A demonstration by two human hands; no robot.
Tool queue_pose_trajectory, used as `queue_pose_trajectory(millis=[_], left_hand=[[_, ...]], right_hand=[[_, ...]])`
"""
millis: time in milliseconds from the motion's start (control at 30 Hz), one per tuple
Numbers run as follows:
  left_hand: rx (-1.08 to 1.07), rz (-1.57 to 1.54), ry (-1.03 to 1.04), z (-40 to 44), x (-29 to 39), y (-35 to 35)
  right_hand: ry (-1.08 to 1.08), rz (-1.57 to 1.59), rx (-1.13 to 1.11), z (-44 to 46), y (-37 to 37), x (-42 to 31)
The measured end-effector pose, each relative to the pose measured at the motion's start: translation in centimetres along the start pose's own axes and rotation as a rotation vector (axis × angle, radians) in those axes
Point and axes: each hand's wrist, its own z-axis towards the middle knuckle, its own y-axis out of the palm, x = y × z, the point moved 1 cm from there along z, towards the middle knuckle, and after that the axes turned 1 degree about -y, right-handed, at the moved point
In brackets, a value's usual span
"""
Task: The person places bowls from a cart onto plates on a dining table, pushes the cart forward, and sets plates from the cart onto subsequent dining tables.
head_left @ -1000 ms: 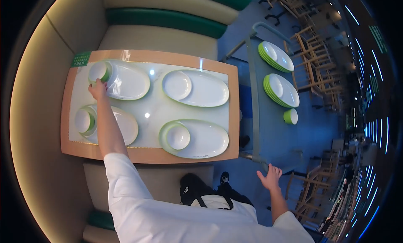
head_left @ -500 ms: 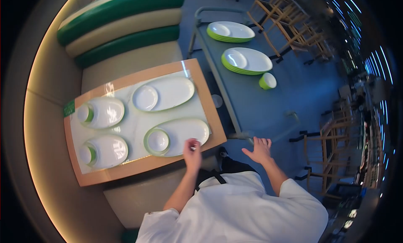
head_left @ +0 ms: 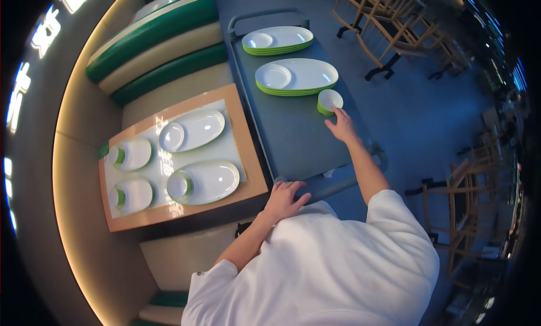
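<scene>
My right hand [head_left: 341, 126] reaches over the grey cart [head_left: 293, 151], its fingertips at the near rim of a green-and-white cup [head_left: 330, 101]. Upright on the cart, the cup may be one or several nested; the fingers are apart and do not wrap round it. Close to the cart's near left corner, my left hand [head_left: 285, 199] lies with fingers stretched and thumb apart, holding nothing. Behind the cup is a stack of oval green-edged plates [head_left: 315, 72] with a round dish on top. A second plate stack [head_left: 290, 38] stands farther back.
On the table [head_left: 253, 177] to the left are oval plates, the nearest one [head_left: 217, 179] bearing a small round bowl [head_left: 180, 184]. Green cups [head_left: 119, 197] stand on the left-hand plates. A green-and-beige bench [head_left: 163, 61] is behind. Wooden chairs [head_left: 389, 27] are stacked at right.
My view has shifted toward the cart. My right hand has moved forward to the cup. My left hand has left the table's near plate for the cart's near corner.
</scene>
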Motion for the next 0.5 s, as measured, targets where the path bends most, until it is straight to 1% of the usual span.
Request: queue_pose_trajectory(millis=[33,100,167,200,233,267,300,333,433,467,500], left_hand=[[0.027,0.0,-0.027,-0.2,0.7,0.8],[-0.104,-0.017,-0.157,-0.4,1.2,1.7],[-0.085,0.064,-0.123,-0.7,0.6,3.4],[-0.073,0.094,-0.128,-1.0,0.9,3.6],[-0.029,0.09,-0.179,-1.2,0.9,3.6],[-0.087,0.085,-0.159,-1.1,0.9,3.5],[-0.15,0.079,-0.126,-1.0,0.7,3.3],[-0.124,0.074,-0.146,-1.2,0.5,3.3],[-0.204,0.099,-0.11,-1.2,0.9,2.8],[-0.244,0.124,-0.115,-1.3,1.3,2.3],[-0.226,0.123,-0.087,-1.5,0.9,2.5]], right_hand=[[-0.03,0.01,-0.021,0.3,0.2,1.1],[0.031,-0.023,-0.144,2.0,1.1,2.0],[0.036,-0.089,-0.271,2.8,1.6,2.3],[0.044,-0.146,-0.275,2.8,2.1,2.3],[0.042,-0.154,-0.282,2.9,2.1,2.1],[0.056,-0.17,-0.264,3.0,2.2,1.8],[-0.014,-0.146,-0.163,3.1,2.9,2.3],[-0.044,-0.144,-0.176,3.4,3.5,2.9],[-0.04,-0.106,-0.126,3.4,3.2,3.5],[-0.127,-0.042,-0.066,2.8,2.6,2.9],[-0.212,0.02,-0.008,2.3,1.9,1.4]])
